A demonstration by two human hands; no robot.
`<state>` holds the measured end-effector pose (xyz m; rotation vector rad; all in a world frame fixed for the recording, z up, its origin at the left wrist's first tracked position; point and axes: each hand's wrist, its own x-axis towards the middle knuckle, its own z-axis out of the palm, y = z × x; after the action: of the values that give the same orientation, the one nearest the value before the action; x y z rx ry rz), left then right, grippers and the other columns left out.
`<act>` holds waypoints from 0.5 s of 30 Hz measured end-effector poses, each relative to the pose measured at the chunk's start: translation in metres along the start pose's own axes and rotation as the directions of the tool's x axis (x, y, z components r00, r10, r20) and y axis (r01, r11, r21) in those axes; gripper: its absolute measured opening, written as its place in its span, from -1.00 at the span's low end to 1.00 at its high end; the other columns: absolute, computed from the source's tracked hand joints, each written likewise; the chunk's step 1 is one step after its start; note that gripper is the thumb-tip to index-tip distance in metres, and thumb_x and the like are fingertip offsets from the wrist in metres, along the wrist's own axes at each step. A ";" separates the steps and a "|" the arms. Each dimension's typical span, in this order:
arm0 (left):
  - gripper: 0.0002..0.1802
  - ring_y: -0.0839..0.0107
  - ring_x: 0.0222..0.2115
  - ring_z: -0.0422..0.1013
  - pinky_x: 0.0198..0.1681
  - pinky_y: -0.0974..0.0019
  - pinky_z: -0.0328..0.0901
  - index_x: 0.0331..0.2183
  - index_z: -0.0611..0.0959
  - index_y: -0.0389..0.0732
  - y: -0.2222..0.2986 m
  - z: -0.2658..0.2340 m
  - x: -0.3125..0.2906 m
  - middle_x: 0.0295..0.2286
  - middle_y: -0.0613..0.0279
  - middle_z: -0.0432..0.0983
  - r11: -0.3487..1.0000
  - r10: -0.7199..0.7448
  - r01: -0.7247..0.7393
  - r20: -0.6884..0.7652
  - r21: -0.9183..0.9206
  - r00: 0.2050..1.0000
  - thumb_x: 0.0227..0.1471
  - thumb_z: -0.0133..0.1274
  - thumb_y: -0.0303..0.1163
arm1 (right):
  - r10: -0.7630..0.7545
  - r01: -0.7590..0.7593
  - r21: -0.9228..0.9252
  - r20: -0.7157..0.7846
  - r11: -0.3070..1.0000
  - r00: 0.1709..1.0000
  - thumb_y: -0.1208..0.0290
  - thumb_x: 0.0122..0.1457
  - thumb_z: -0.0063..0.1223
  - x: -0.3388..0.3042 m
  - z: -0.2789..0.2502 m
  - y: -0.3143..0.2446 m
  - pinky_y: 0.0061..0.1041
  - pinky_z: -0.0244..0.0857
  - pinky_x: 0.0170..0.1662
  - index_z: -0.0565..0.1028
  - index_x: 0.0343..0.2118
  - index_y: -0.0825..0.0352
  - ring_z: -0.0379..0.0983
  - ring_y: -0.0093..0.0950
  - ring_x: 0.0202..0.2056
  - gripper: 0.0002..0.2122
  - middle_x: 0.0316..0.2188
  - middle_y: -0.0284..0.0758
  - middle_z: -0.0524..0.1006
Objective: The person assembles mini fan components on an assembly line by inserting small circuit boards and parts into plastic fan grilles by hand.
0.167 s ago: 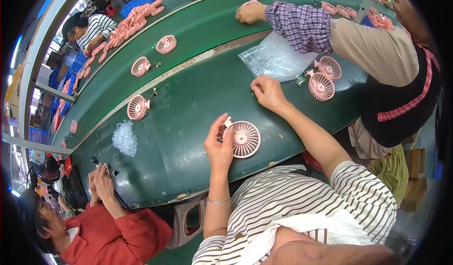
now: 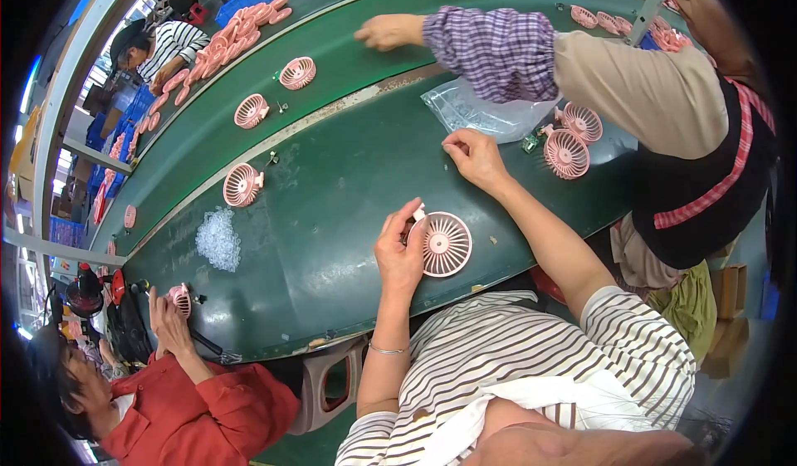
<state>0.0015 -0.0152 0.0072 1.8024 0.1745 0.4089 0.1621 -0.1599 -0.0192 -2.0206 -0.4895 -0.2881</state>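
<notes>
My left hand (image 2: 400, 254) is closed around the white neck of a round pink fan housing (image 2: 447, 245), its ribbed face turned up above the green table. Farther right, my right hand (image 2: 479, 162) rests low over the table with thumb and fingertips pressed together. Whatever those fingertips hold, if anything, is too small to make out. Beyond that hand lies a clear plastic bag (image 2: 465, 111). To its right sit two more pink fan housings (image 2: 567, 152) with a small green circuit board (image 2: 530, 143) beside them.
A co-worker's arm in a checked sleeve (image 2: 490, 51) reaches over the green conveyor belt (image 2: 349, 47). Pink housings (image 2: 251, 111) ride there; another housing (image 2: 242, 185) and a heap of small clear pieces (image 2: 218, 239) lie on the table. At left, a person in red (image 2: 191, 400) handles a housing.
My left hand and its fan housing have shifted slightly right. The co-worker's hand at the belt has swept left. A pink housing now shows at the hands of the person in red.
</notes>
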 end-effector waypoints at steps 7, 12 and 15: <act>-0.67 0.57 -0.45 0.39 -0.35 0.50 0.31 -0.14 0.59 -0.25 0.004 0.004 -0.005 -0.37 0.25 0.50 1.000 0.021 -0.021 -0.042 0.005 0.999 -0.04 0.11 -0.55 | 0.214 -0.236 0.234 0.116 0.943 0.970 0.54 -0.01 0.12 -0.002 -0.011 0.002 -0.58 0.35 -0.40 0.55 -0.43 0.38 0.46 -0.59 -0.52 -0.93 -0.50 -0.28 0.56; -0.69 0.60 -0.42 0.39 -0.29 0.53 0.30 -0.15 0.56 -0.30 0.017 0.012 -0.004 -0.44 0.33 0.51 0.996 -0.066 0.058 -0.112 -0.069 0.992 -0.01 0.13 -0.50 | 0.040 -0.044 0.101 0.039 0.994 0.998 0.51 -0.02 0.12 0.002 -0.009 0.004 -0.43 0.37 -0.33 0.55 -0.41 0.37 0.49 -0.35 -0.47 -0.90 -0.48 -0.20 0.56; -0.69 0.62 -0.46 0.36 -0.33 0.54 0.28 -0.16 0.57 -0.30 0.028 0.016 -0.014 -0.46 0.36 0.49 0.995 -0.086 0.076 -0.154 -0.068 0.984 -0.02 0.14 -0.50 | -0.244 0.250 -0.147 0.060 0.957 0.968 0.50 0.10 -0.04 0.007 0.015 0.038 -0.58 0.38 -0.30 0.51 -0.23 0.39 0.51 -0.49 -0.22 -0.81 -0.23 -0.22 0.57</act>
<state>-0.0081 -0.0415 0.0286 1.6968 0.3403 0.4930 0.1856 -0.1614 -0.0530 -2.1182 -0.7691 -0.4488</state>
